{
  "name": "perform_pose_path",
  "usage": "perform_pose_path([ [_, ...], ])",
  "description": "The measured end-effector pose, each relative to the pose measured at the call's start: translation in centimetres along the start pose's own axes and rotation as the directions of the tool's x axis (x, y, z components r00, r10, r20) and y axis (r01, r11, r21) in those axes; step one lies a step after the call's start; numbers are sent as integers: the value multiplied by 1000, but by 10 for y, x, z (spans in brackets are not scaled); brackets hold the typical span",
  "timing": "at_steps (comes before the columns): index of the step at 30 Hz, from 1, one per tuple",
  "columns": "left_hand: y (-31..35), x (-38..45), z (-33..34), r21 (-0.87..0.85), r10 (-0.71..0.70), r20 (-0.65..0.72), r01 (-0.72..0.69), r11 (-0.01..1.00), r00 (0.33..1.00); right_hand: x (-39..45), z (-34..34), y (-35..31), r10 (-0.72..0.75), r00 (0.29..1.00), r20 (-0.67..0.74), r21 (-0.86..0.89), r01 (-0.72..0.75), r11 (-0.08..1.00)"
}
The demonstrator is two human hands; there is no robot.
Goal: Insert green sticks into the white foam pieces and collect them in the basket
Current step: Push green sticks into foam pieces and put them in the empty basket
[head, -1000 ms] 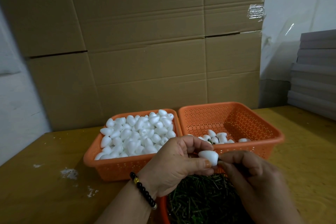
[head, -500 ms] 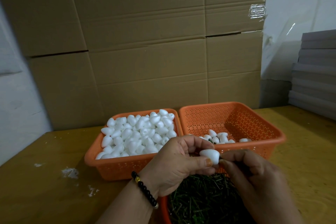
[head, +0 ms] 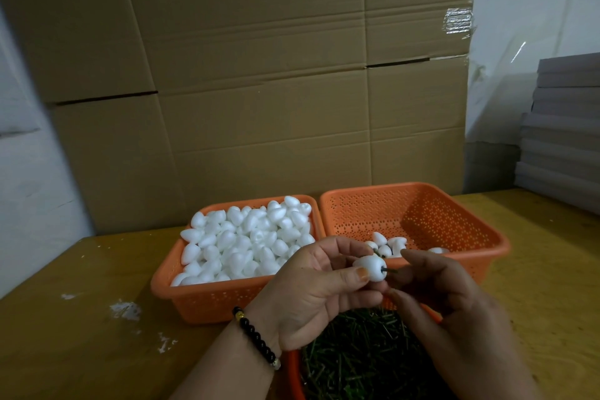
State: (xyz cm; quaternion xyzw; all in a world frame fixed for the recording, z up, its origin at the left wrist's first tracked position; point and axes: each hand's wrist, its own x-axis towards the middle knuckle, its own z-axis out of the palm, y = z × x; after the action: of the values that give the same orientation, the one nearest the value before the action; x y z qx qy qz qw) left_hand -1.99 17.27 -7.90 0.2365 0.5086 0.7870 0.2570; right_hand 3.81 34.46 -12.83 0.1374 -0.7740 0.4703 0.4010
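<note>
Foam piece (head: pixel 370 267) sits pinched in your left hand (head: pixel 319 294), thumb under, fingers over — a green stick (head: pixel 389 271) juts from its right end. Your right hand (head: pixel 444 292) is just beside it, fingers curled; whether they grip the stick, you cannot tell. Both hover before the right basket (head: pixel 487 247), over the stick pile (head: pixel 354 364).

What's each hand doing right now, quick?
Left hand: fingers pinch a white foam piece with a green stick in its end.
Right hand: fingers curled by the stick; grip cannot be told.
</note>
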Motion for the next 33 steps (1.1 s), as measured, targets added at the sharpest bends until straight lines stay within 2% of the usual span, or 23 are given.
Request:
perform_pose_path([
  [9, 3, 3, 1, -196, -48, -48, 38, 980, 998, -1, -1, 4, -33, 999, 23, -44, 34, 998],
  [18, 2, 10, -1, -394, -90, -265, -23, 919, 960, 0, -2, -1, -70, 997, 32, -92, 72, 993],
  [21, 4, 12, -3, -451, -90, -275, -46, 891, 957, 0, -2, -3, -82, 996, 38, -90, 85, 992],
  [33, -6, 16, -10, -484, -77, -287, -75, 872, 955, -1, -2, -6, -101, 994, 42, -87, 104, 991],
])
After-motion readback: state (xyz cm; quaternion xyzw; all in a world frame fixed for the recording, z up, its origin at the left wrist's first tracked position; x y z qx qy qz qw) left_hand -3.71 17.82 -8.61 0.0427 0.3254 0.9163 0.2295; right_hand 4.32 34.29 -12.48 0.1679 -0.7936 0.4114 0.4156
